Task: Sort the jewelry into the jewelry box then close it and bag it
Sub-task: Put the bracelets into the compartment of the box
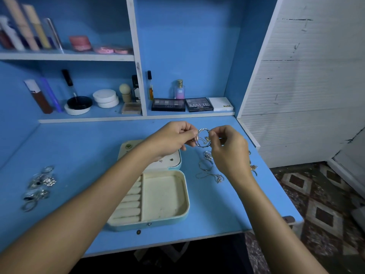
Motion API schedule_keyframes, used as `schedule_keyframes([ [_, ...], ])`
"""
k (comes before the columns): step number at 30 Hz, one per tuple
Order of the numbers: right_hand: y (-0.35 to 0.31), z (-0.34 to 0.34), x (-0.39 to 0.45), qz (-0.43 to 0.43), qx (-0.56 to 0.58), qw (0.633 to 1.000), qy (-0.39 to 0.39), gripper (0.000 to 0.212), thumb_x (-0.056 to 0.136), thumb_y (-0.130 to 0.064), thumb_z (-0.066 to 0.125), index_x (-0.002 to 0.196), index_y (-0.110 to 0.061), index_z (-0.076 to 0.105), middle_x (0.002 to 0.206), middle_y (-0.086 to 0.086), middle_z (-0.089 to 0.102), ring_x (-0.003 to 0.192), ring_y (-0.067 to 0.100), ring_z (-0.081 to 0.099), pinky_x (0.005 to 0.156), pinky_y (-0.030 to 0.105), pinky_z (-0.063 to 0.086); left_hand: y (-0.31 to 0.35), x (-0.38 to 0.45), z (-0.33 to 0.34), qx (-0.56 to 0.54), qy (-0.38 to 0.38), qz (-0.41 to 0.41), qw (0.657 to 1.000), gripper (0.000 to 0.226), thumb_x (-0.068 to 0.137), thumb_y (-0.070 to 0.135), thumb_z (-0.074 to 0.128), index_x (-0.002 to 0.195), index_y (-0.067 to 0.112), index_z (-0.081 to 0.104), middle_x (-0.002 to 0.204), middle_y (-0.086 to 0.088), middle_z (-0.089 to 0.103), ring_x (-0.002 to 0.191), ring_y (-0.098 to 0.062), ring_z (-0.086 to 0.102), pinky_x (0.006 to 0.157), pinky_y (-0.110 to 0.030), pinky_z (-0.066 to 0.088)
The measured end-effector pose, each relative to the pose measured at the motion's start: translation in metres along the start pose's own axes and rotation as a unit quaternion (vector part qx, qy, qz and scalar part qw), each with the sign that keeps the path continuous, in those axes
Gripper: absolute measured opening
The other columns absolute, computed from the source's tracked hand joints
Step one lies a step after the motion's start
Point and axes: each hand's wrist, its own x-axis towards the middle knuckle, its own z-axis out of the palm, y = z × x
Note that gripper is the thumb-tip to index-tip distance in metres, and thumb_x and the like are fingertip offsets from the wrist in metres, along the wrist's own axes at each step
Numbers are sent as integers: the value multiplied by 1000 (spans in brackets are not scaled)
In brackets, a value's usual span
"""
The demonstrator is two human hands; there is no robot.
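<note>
An open cream jewelry box (185, 202) with a light-blue shell lies in the middle of the blue desk; its lid (126, 147) is folded back under my left forearm. Above the desk, just right of the lid, both hands hold up a silver bangle (203, 138) with a thin chain tangled in it. My left hand (173, 138) pinches its left side and my right hand (227, 151) pinches its right side. Several silver necklaces and bangles (209, 167) lie on the desk under my right hand. A pile of silver rings (38, 186) sits at the desk's left.
Behind the desk, shelves hold eyeshadow palettes (189, 104), a perfume bottle (180, 89), white compacts (105, 98) and tubes. The desk's right edge (276, 184) drops to a patterned floor. A white slatted wall stands at the right.
</note>
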Motion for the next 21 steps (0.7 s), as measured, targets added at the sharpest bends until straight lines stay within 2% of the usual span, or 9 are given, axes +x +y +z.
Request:
schedule_keyframes([
  [8, -8, 21, -12, -89, -36, 995, 23, 9, 95, -8, 61, 90, -10, 68, 76, -3, 65, 68, 14, 57, 62, 5, 38, 0, -27, -11, -40, 66, -59, 995, 13, 100, 17, 55, 93, 15, 65, 82, 4, 70, 67, -2, 68, 55, -14, 45],
  [13, -16, 33, -29, -140, -56, 988, 13, 8, 93, -4, 62, 88, -6, 69, 80, 4, 69, 73, 21, 61, 66, 24, 43, -1, -47, -16, 117, 158, -38, 980, 13, 85, 38, 74, 83, 26, 72, 74, 10, 73, 67, 2, 67, 58, -13, 49],
  [15, -18, 37, -39, -142, -50, 989, -7, 9, 92, -3, 62, 88, -5, 69, 80, 5, 68, 72, 22, 60, 66, 29, 43, -2, -55, -17, 172, 178, -26, 969, 11, 81, 32, 80, 80, 24, 72, 71, 11, 71, 64, 6, 63, 54, -3, 42],
  [17, -21, 40, -47, -140, -58, 988, -36, 10, 91, -3, 62, 87, -5, 70, 77, 6, 68, 70, 23, 59, 66, 33, 45, -5, -61, -19, 217, 185, -25, 958, 10, 80, 25, 80, 76, 25, 72, 70, 13, 68, 62, 5, 61, 54, -3, 40],
  [18, -21, 41, -51, -135, -67, 987, -52, 10, 90, -4, 62, 86, -6, 71, 75, 6, 69, 68, 23, 59, 66, 36, 46, -7, -64, -19, 241, 187, -28, 952, 12, 80, 24, 80, 73, 27, 71, 69, 13, 68, 64, 3, 62, 57, -5, 43],
  [21, -23, 40, -58, -111, -98, 984, -102, 11, 89, -11, 63, 84, -9, 72, 72, 7, 70, 68, 29, 62, 67, 39, 51, -12, -71, -19, 306, 180, -38, 934, 13, 79, 24, 80, 70, 30, 72, 72, 12, 69, 75, -10, 67, 74, -25, 55],
])
